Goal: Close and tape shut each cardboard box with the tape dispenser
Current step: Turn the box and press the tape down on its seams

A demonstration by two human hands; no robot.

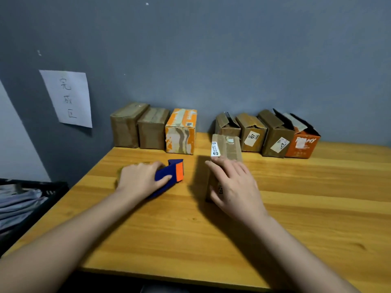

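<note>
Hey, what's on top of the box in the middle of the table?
The right hand rests flat on the box, over its near part. Beyond the fingers, a white label and tape show. The seam under the hand is hidden.

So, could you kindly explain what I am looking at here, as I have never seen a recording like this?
There is no machine: a person wears a camera on the head, so the single picture looks forward and down at their own two hands over a wooden table. The left hand grips a blue and orange tape dispenser lying on the table. The right hand rests on a closed box in the middle. Against the grey wall, three closed boxes stand on the left, near a paper sign. Four boxes with raised flaps stand on the right, apparently waiting to be taped.
</note>
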